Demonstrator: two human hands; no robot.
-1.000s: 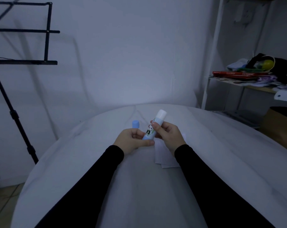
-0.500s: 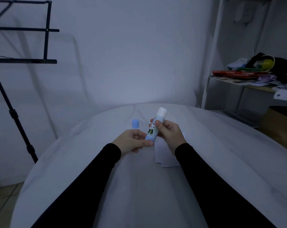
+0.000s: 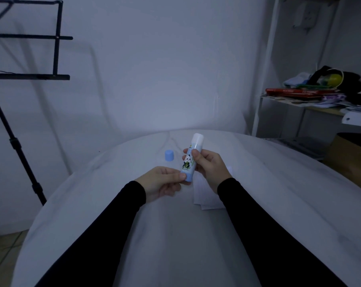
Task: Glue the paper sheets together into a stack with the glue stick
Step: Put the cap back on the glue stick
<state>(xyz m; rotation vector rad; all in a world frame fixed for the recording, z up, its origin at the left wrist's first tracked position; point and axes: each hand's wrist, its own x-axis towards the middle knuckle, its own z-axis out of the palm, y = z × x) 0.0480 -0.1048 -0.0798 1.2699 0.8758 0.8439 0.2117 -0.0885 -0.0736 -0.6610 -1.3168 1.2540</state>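
A light-blue glue stick [image 3: 191, 158] with a panda label is held upright above the table, its white glue end bare at the top. My right hand [image 3: 209, 165] grips the tube's middle. My left hand [image 3: 163, 180] pinches the blue knob at its base. The blue cap [image 3: 169, 155] stands on the table just left of the stick. White paper sheets [image 3: 206, 195] lie flat under my right wrist, partly hidden by it.
A white cloth covers the round table [image 3: 175, 235]. A black stand [image 3: 20, 129] rises at the left. A shelf [image 3: 312, 104] with books and clutter is at the right, with a brown box [image 3: 353, 154] below it.
The glue stick has tilted more upright and shifted slightly right. My left fingers stay at its base knob. The cap and the sheets have not moved.
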